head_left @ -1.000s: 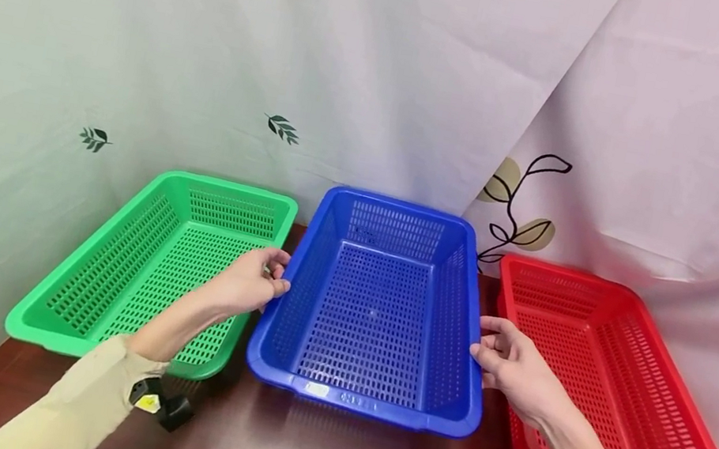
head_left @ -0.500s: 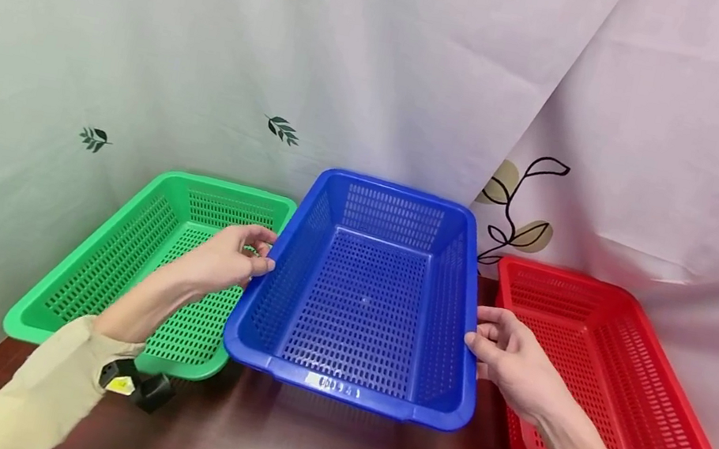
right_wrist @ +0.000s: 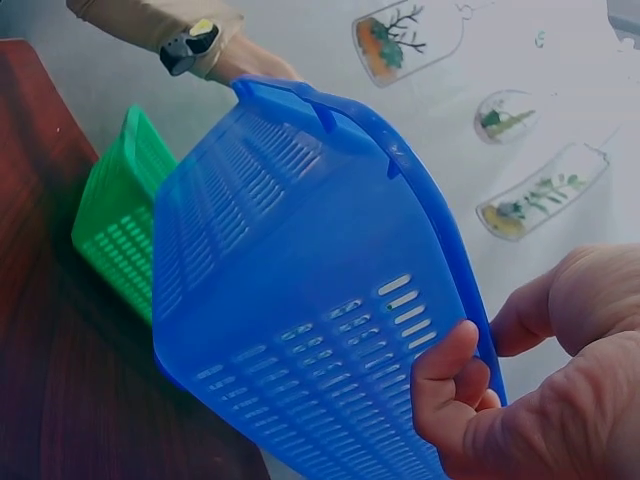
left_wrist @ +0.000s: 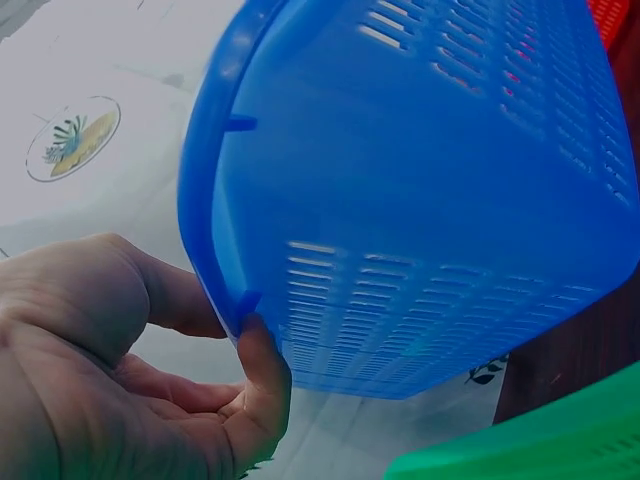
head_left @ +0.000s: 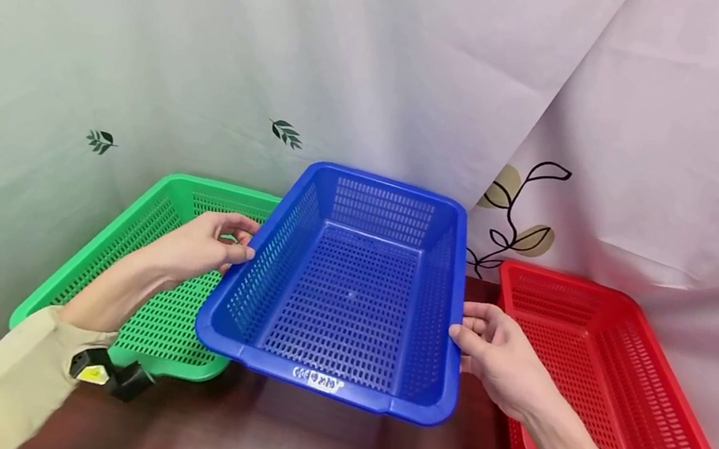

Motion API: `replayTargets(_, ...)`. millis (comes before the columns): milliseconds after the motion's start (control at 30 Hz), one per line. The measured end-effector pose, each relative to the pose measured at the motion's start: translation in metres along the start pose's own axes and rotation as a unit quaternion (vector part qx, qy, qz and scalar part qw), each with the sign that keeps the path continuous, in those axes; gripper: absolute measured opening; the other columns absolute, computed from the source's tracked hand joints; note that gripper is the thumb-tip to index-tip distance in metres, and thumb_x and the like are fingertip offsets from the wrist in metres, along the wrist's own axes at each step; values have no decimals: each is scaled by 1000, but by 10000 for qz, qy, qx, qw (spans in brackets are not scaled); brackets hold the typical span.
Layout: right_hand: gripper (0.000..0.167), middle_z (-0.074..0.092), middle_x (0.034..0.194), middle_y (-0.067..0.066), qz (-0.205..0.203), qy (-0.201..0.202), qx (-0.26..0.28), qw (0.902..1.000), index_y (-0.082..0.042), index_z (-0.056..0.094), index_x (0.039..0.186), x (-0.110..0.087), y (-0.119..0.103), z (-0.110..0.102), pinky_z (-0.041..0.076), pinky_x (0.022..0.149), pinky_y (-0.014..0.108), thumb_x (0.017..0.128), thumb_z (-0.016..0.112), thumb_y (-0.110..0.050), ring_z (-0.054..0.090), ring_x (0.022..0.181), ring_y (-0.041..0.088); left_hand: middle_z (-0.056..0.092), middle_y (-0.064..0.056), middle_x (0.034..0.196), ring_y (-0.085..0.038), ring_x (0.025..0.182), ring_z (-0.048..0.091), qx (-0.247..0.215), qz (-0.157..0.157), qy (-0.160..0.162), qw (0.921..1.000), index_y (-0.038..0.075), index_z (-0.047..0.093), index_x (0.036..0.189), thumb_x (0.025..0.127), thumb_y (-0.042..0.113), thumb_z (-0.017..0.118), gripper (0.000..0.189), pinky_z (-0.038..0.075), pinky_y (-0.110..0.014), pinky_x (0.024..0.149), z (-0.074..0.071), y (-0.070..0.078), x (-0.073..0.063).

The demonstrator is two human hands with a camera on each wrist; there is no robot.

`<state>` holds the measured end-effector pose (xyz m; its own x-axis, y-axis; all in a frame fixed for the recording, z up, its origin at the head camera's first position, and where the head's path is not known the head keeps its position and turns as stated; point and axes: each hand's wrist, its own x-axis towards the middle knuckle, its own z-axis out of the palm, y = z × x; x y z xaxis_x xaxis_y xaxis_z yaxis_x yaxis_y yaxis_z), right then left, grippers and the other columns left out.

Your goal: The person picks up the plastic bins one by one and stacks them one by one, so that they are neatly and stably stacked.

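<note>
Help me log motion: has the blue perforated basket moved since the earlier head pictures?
Yes: in the head view, the blue perforated basket has moved left, away from the red perforated basket, and now hides part of the green perforated basket.

no legible txt, blue bskt point(head_left: 350, 295) incl.
</note>
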<state>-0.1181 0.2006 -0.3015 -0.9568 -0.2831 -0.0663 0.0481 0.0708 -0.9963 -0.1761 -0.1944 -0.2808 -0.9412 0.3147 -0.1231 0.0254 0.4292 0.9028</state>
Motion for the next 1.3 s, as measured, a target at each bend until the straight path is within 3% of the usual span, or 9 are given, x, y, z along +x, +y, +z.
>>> replayTargets(800,48,57,100,20,-217,-152,498,9984,15,26,132,18,-14,42,56,65,28,94,53,5,65,78,15,50,-15,108,-18,87,59,470,73,61,9989,-13,40,140,101,5,52,45,52,-30,75,-47,-12,-19)
replayTargets(1100,46,54,106,29,-99,-171,406,9990,14,29,132,25,-14,62,57,67,30,94,53,6,65,79,19,50,-17,112,-19,89,61,762,-119,61,9970,-13,36,143,102,8,52,48,51,-30,76,-65,-22,-30)
replayTargets(1300,44,55,104,27,-160,-216,584,9979,14,29,130,32,-13,75,57,66,29,94,53,7,65,78,19,51,-17,115,-17,89,62,827,-176,38,9964,-12,34,145,103,9,52,50,51,-30,76,-79,-27,-35)
